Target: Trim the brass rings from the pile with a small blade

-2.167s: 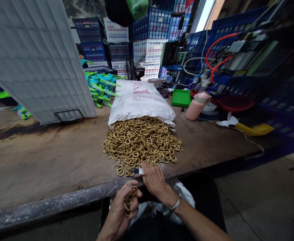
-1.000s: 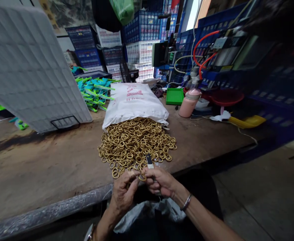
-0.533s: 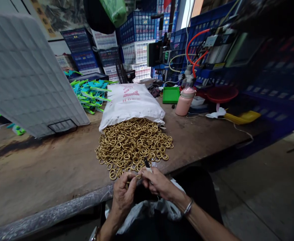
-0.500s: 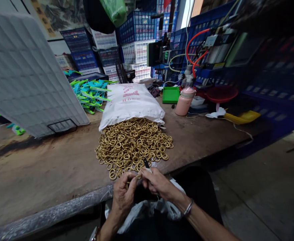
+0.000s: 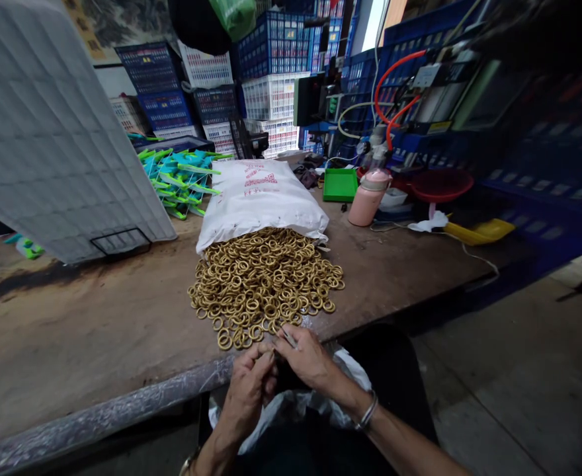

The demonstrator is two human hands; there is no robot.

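Observation:
A heap of gold rings [image 5: 264, 281] spills from a white sack [image 5: 261, 196] across the brown table [image 5: 87, 330]. My left hand [image 5: 251, 390] is closed at the table's front edge and seems to grip gold rings, mostly hidden by its fingers. My right hand [image 5: 307, 357] is closed on a small knife [image 5: 288, 336] whose blade tip points toward the heap. The two hands touch each other above a clear plastic bag [image 5: 295, 406] on my lap.
A large grey gridded panel [image 5: 57, 139] leans at the left. Teal and green plastic parts [image 5: 182, 178] lie behind it. A pink bottle [image 5: 368, 198], a green tray [image 5: 339, 185], a red basin [image 5: 440, 185] and a yellow scoop [image 5: 479, 231] sit at the right. Blue and white crates [image 5: 271, 86] stack up behind.
My hands have drawn together at the table edge. The knife blade, upright a second ago, now lies low between them. The view has shifted slightly.

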